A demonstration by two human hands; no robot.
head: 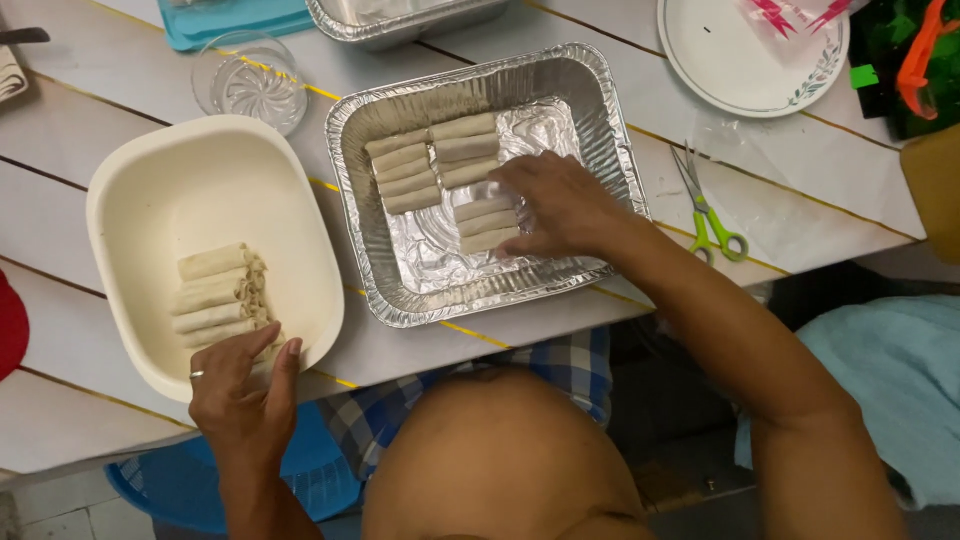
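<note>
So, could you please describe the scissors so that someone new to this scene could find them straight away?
Start at the foil tray in the middle of the white plank table, where the right hand rests on the rolls. Just right of the tray lie the scissors, flat on the table. Their green handles mark them out; nothing else beside the tray is green.

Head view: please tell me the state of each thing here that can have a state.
Foil tray: partly filled, rolls in rows.
Cream basin: few rolls stacked near front.
Left hand: resting on the basin's rolls.
Right hand: fingers on a roll in the tray.
Glass bowl: looks empty.
Scissors: lying closed.
White plate: mostly bare.
</note>
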